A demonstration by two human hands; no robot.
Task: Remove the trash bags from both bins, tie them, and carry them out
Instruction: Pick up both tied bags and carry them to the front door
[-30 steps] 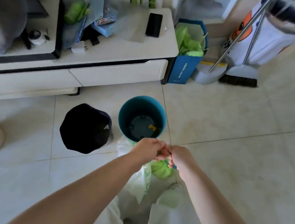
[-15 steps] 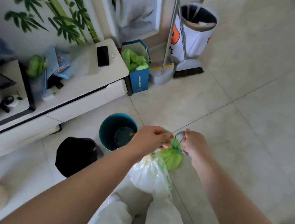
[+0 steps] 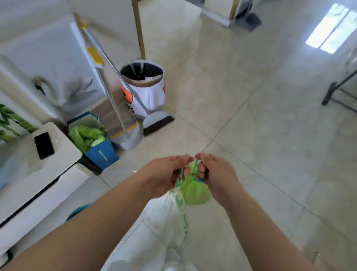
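Two trash bags hang in front of me at waist height. A small green trash bag [image 3: 195, 190] is bunched into a ball, and my right hand [image 3: 214, 173] pinches its blue drawstring at the top. A longer white trash bag [image 3: 168, 218] with green trim hangs below my left hand [image 3: 163, 174], which grips its neck. The two hands almost touch. Only a sliver of the teal bin's rim [image 3: 77, 210] shows under my left forearm; the black bin is out of view.
A white cabinet [image 3: 32, 185] with a phone [image 3: 44, 145] on top runs along the left. A blue paper bag [image 3: 95, 145] of green stuff, a broom and dustpan [image 3: 130, 116] and a white fabric basket [image 3: 147, 88] stand beyond it. Tiled floor stretches toward a doorway; a rack leg [image 3: 335, 96] stands far right.
My view has swung up and to the right, away from the bins toward the doorway. The hands have risen slightly and drawn apart, holding both bags throughout.
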